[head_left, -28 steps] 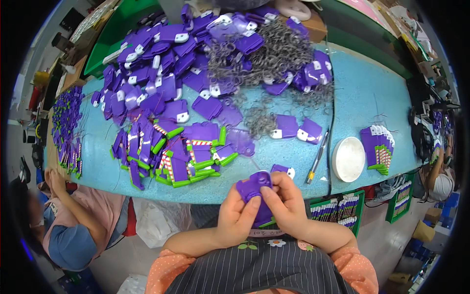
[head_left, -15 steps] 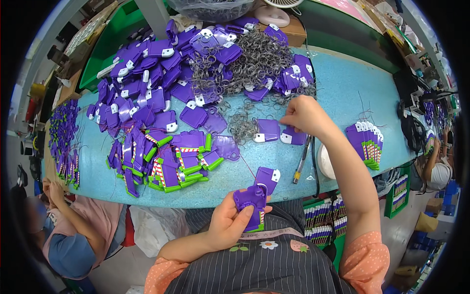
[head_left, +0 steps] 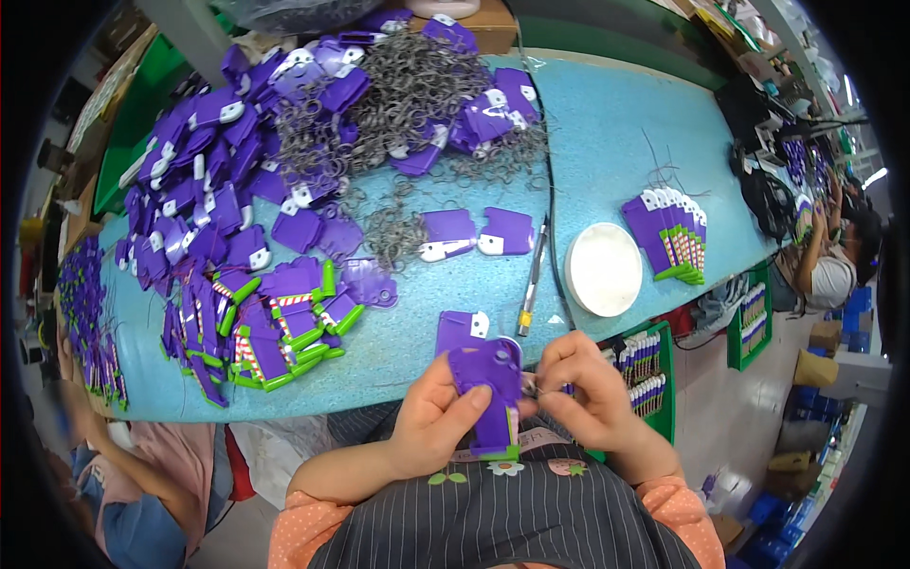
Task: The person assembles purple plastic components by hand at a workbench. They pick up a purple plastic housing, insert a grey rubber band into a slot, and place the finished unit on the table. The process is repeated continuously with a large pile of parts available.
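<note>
Close to my body, my left hand grips a purple plastic piece with a green end and a striped side, the thumb on its face. A pale ring shows at its upper end. Just right of it, my right hand pinches a small grey metal piece, mostly covered by the fingertips. Behind the held piece, another purple piece with a white end is partly covered. Farther up the table lie two purple, white-edged pieces, beside a small heap of grey rings.
A large heap of purple pieces and grey metal rings fills the far left. Nearer lie green-ended pieces. Rightward are a cutter knife, black cable, round white lid and fanned purple pieces. Another person sits left.
My right hand has come back from the purple pieces on the table to my left hand, now pinching a small metal piece. The whole view has shifted, uncovering the white lid.
</note>
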The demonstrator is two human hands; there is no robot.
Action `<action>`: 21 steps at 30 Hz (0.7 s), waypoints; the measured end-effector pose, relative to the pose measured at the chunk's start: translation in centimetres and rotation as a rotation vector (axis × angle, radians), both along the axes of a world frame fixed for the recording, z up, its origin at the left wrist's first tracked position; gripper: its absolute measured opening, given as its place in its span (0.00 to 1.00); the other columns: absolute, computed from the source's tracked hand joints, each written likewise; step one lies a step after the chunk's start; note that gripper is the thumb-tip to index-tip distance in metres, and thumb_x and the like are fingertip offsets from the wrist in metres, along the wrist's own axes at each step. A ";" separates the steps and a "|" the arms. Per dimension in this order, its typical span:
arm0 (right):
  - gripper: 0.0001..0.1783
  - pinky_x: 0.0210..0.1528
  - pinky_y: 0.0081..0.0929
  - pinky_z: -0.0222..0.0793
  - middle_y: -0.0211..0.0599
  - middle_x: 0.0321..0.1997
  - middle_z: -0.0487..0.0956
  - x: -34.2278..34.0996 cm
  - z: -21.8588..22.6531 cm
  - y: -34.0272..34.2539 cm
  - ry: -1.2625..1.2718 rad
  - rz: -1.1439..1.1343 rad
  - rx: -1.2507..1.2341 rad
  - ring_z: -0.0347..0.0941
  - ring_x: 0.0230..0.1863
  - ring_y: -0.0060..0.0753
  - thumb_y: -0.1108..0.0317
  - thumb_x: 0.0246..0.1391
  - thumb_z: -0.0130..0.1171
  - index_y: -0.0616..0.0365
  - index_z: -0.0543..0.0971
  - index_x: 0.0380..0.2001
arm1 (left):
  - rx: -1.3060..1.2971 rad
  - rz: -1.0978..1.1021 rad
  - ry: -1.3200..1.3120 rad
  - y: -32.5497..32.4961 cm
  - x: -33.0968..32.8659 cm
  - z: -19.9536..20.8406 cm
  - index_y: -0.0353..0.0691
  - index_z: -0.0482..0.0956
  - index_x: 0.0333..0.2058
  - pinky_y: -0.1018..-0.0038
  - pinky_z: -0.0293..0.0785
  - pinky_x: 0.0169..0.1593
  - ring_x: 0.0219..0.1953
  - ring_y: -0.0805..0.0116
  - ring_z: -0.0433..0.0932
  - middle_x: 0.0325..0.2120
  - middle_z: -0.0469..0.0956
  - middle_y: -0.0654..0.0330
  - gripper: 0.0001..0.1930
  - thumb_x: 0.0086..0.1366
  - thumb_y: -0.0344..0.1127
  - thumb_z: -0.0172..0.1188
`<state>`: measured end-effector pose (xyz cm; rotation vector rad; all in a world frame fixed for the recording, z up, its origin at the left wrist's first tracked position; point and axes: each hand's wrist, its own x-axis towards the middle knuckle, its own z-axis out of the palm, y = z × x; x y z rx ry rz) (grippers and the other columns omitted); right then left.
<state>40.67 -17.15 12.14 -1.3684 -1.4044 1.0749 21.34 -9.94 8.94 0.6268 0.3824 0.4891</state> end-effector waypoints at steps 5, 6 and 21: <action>0.05 0.38 0.27 0.64 0.43 0.37 0.70 -0.6 -1.9 -1.3 -0.179 -0.162 0.130 0.68 0.35 0.35 0.77 0.43 0.58 0.61 0.74 0.27 | 1.053 0.058 0.390 -0.5 0.3 -0.1 0.27 0.63 0.48 0.74 0.74 0.45 0.40 0.65 0.78 0.39 0.76 0.44 0.15 0.62 0.21 0.47; 0.05 0.37 0.27 0.64 0.43 0.37 0.70 -0.3 -1.7 -1.4 -0.265 -0.188 0.144 0.68 0.35 0.35 0.78 0.42 0.58 0.61 0.74 0.26 | 1.070 0.037 0.362 -0.3 0.6 0.0 0.27 0.64 0.47 0.74 0.73 0.45 0.40 0.65 0.78 0.37 0.77 0.44 0.14 0.62 0.21 0.47; 0.04 0.41 0.25 0.61 0.41 0.36 0.69 4.1 -1.4 -2.0 -0.314 -0.629 0.185 0.65 0.38 0.30 0.80 0.43 0.57 0.64 0.75 0.27 | -0.023 -0.094 0.163 0.0 -0.3 0.5 0.33 0.54 0.56 0.68 0.69 0.53 0.51 0.60 0.72 0.51 0.68 0.48 0.19 0.66 0.23 0.40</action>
